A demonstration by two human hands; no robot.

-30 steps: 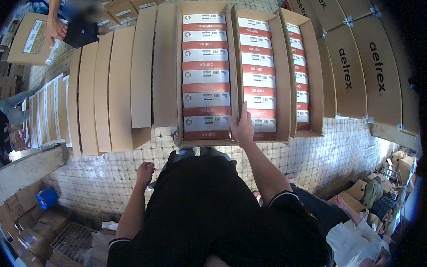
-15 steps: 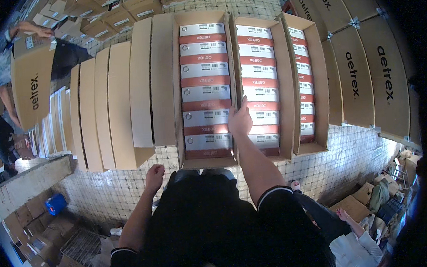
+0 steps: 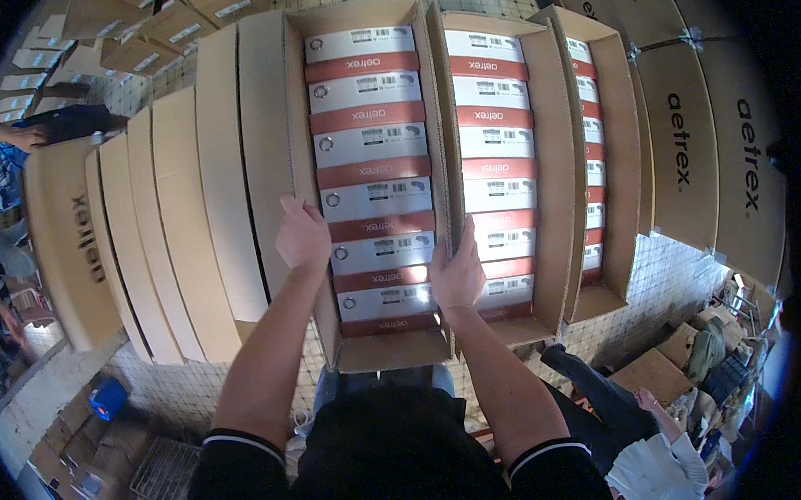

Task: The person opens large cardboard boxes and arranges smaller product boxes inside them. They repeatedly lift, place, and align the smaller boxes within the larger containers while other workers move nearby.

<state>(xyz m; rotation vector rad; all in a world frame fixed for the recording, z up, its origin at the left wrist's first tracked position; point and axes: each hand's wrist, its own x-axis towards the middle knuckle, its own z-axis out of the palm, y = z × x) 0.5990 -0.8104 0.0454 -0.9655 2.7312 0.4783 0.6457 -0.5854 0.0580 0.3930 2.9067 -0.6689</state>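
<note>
Long open carton [image 3: 393,351], red-white boxes [image 3: 377,196] inside

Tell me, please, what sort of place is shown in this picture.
Probably a storeroom or packing area for boxed goods: an open carton holds a row of white-and-red boxes, tall taped cartons stand together at the right, and other cartons are grouped at the upper left.

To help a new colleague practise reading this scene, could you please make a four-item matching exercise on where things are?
1. Left hand
2. Right hand
3. Blue object
4. White-and-red boxes

A. Toward the picture's lower left
B. Where the leftmost open carton and the middle open carton adjoin
C. In rows inside the open cartons
D. At the left wall of the leftmost open carton

Pairs: 1-D, 2-B, 3-A, 4-C
</note>
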